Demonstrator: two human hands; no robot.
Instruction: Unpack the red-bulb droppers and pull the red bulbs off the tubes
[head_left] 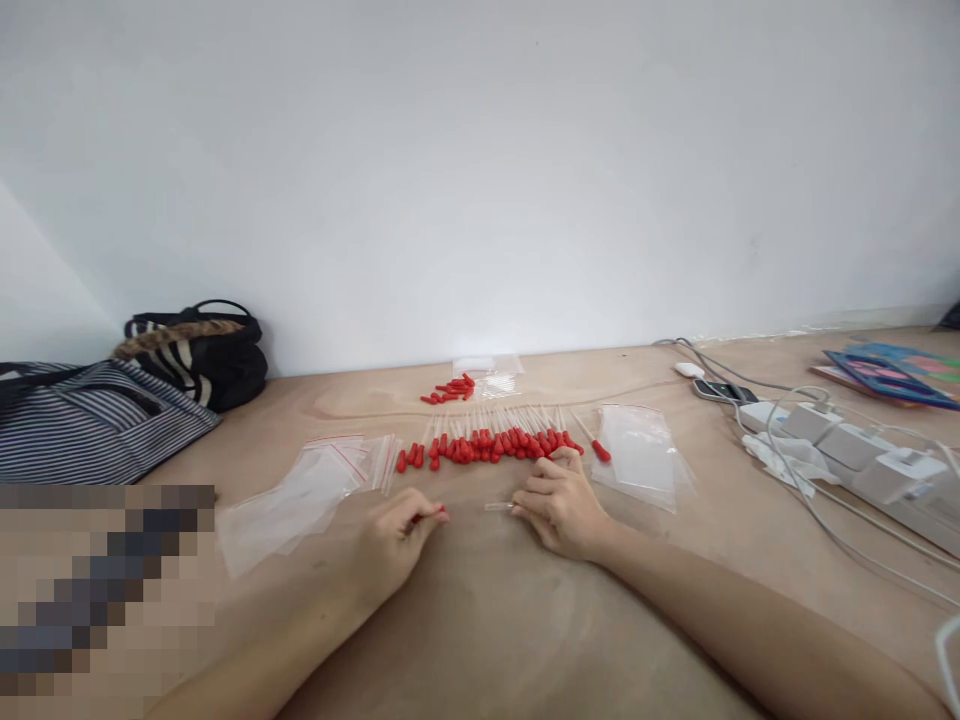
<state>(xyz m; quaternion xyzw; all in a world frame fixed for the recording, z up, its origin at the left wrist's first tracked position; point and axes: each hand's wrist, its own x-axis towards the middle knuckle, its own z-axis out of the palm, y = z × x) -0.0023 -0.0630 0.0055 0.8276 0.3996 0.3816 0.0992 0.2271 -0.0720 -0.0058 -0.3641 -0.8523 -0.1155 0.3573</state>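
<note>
My left hand (401,530) is closed on a red rubber dropper bulb (442,512), of which only the end shows past the fingertips. Opposite it, my right hand (559,505) pinches a clear dropper tube (495,507), its free end pointing left. A gap separates the tube from the bulb. Just beyond both hands lies a row of droppers (487,446) with red bulbs toward me and thin clear tubes pointing away. One dropper (601,451) lies apart at the right of the row. Farther back are loose red bulbs (451,389) and bare clear tubes (499,385).
Clear zip bags (300,500) lie left of the row, and more plastic bags (641,450) lie right of it. Chargers on a power strip (847,440), cables and a phone (724,391) occupy the right side. A striped bag (97,420) and a black bag (232,360) stand left.
</note>
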